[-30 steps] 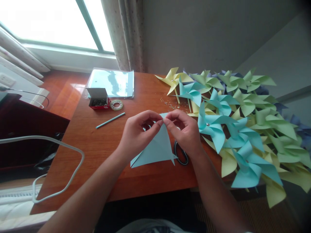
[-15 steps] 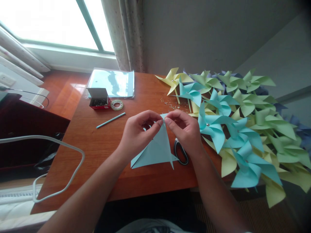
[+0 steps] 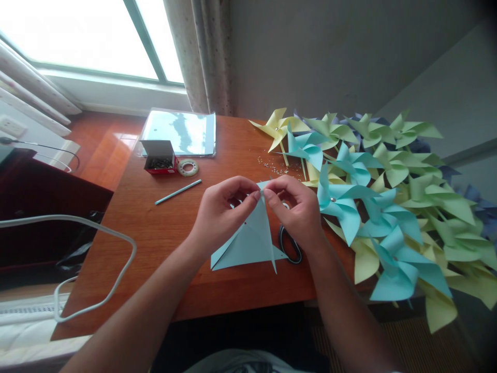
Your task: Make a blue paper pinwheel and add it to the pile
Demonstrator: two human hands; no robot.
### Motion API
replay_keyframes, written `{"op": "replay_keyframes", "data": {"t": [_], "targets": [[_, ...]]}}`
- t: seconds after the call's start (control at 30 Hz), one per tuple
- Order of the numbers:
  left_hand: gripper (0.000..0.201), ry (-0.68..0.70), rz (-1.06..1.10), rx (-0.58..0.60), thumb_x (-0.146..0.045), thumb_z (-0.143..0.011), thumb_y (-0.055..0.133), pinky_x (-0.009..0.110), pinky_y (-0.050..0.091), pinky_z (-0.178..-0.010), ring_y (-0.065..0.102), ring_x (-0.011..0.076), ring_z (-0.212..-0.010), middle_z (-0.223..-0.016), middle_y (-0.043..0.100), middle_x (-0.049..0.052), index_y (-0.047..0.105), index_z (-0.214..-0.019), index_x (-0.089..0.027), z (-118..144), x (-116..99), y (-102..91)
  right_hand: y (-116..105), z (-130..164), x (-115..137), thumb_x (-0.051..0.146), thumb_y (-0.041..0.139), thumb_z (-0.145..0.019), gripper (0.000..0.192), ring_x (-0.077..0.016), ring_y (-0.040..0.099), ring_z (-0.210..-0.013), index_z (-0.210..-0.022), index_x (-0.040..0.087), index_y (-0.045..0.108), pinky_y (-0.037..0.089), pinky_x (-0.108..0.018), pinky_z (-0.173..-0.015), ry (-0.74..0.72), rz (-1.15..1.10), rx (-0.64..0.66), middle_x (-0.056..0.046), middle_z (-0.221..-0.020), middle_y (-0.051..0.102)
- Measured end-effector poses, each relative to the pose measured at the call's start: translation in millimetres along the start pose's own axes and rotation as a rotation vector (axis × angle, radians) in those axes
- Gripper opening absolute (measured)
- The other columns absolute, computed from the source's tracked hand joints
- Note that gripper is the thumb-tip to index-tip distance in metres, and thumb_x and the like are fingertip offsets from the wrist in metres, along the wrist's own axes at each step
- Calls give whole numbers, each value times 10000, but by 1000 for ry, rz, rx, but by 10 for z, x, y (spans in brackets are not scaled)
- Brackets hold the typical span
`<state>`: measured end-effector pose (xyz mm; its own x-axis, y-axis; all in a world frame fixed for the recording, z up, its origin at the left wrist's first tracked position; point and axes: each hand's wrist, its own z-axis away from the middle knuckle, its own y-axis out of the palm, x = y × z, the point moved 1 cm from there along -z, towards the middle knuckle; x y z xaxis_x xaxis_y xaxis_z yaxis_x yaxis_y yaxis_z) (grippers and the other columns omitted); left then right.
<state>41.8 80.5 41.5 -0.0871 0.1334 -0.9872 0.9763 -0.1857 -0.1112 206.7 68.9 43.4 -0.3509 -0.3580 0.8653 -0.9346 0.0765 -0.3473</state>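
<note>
A light-blue paper sheet [image 3: 248, 241], cut into flaps, lies near the front of the table. My left hand [image 3: 229, 210] pinches its far corner between thumb and forefinger. Close beside it, my right hand [image 3: 293, 207] pinches the same corner, fingertips almost touching the left ones. Whether something small sits between the fingertips is hidden. Small dark holes show in the paper. Under my right hand lies a pair of scissors [image 3: 298, 253], its dark handle visible and the rest mostly covered.
A light-blue paper stick [image 3: 178, 191], a tape roll [image 3: 188, 167] and an open red box [image 3: 161, 165] of small dark pieces lie left. Behind is a plastic-covered blue sheet stack [image 3: 186, 132]. Finished pinwheels [image 3: 382, 210] crowd the right; tiny beads [image 3: 275, 167] lie scattered. A white cable [image 3: 97, 225] loops left.
Both hands keep their pinch on the paper corner. My right hand has shifted very slightly, and a little more of the scissors shows. The view has moved a touch.
</note>
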Motion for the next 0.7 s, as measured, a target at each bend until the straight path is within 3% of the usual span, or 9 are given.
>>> {"op": "replay_keyframes", "data": {"t": [0.2,0.37,0.53,0.7], "targets": [[111,10,-14,2,-278,-838,728,248,479,-582,601,138,-639,-728,681,25,710,-832,-168,-3,-7,-5,10,-23,21,202,627,-909,76,-151,614,-719,-845,229,657,525,-284,-612,-71,104,-32,2,-801,657],[80,22,-22,-3,-250,-845,717,236,451,-577,584,127,-643,-723,664,12,705,-827,-172,-5,8,-13,-212,32,3,220,593,-949,108,-180,694,-832,-995,227,690,583,-310,-702,54,164,-56,-35,-975,723],[82,-2,10,-12,-238,-844,713,232,442,-592,575,123,-668,-743,665,14,703,-819,-160,3,-25,-13,-498,522,4,246,595,-942,167,-220,700,-809,-1069,195,691,590,-365,-737,154,651,-10,-70,-970,728],[94,-8,16,11,-251,-850,712,232,435,-590,569,121,-666,-742,661,13,708,-836,-158,11,-51,-34,-448,960,-80,332,656,-891,432,-346,668,-1046,-1276,143,605,568,-490,-887,195,920,114,-157,-1149,685]]}}
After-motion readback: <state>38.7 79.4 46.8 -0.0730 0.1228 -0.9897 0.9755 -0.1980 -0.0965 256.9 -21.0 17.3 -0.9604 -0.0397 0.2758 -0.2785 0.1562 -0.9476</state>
